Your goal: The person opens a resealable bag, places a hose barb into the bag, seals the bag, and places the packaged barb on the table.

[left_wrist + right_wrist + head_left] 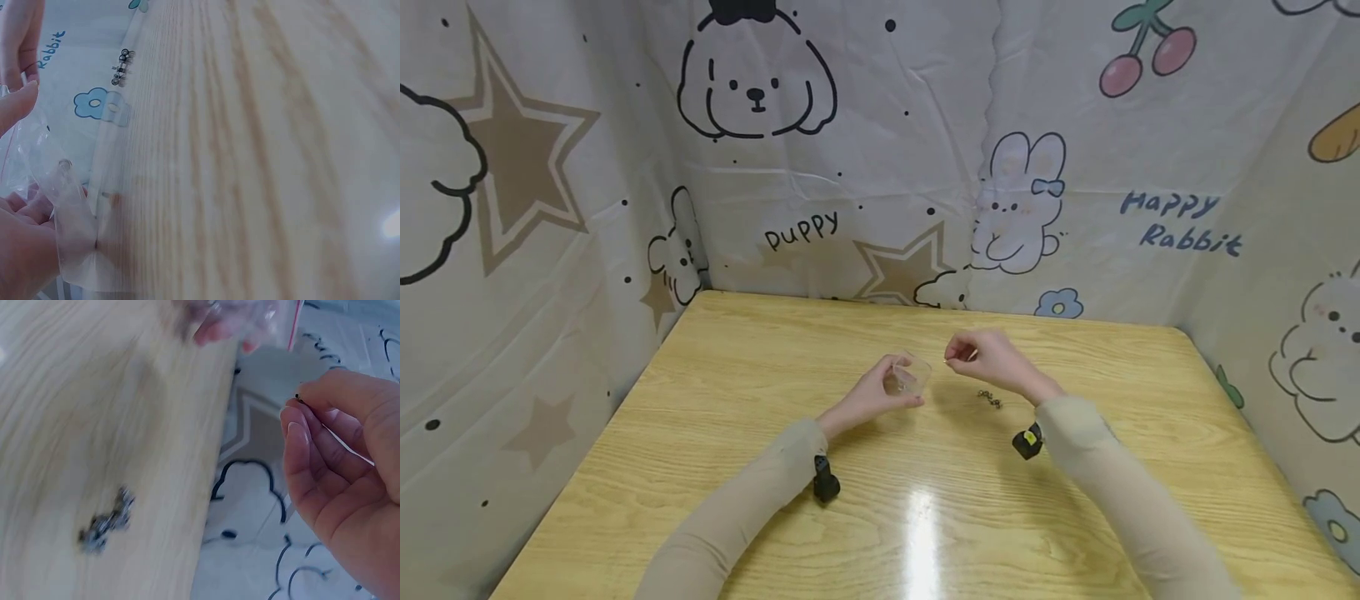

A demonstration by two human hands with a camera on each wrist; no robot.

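My left hand (874,395) holds a clear plastic zip bag (913,374) above the table, thumb on one side and fingers on the other. In the right wrist view the bag (275,319) shows a red strip along its edge. A small round piece (65,164) shows at the bag in the left wrist view. To the right of the bag, my right hand (994,360) pinches a tiny dark piece (299,398) between thumb and fingertips; its kind is too small to tell. Below that hand lies a small cluster of shiny metal pieces (990,399), blurred in the right wrist view.
The wooden table (760,358) ends at a printed cloth (850,167) hanging behind it and at both sides. A black wrist camera (825,481) is on the left wrist, another black camera (1027,442) on the right one.
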